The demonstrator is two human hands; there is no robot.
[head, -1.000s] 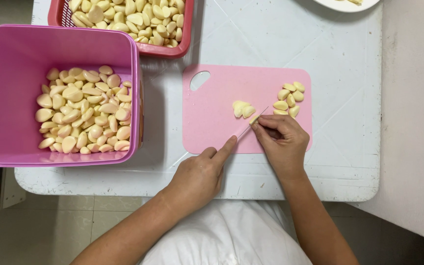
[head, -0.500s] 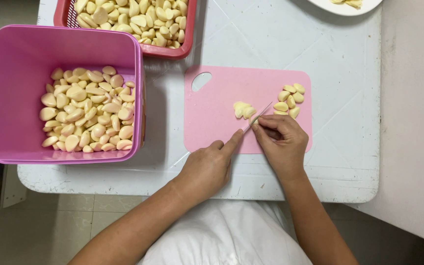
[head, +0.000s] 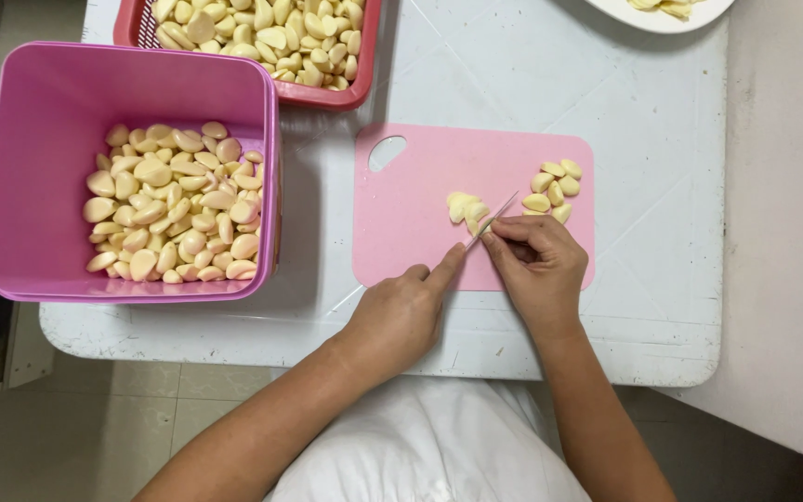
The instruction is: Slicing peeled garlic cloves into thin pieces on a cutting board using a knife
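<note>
Now the right hand (head: 536, 265) grips a small knife (head: 492, 219), tip on the garlic cloves (head: 467, 208) mid cutting board (head: 476, 209); left hand (head: 401, 311), loosely curled at seven o'clock, should pin them, fingertips tucked.

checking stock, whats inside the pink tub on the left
The pink tub holds a pile of peeled garlic cloves. They cover most of its floor; anything beneath them is hidden.

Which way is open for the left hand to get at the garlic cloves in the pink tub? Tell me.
Probably straight over the top: the left hand rests at the cutting board, and the pink tub beside it is uncovered, its garlic cloves exposed, nothing between.
</note>
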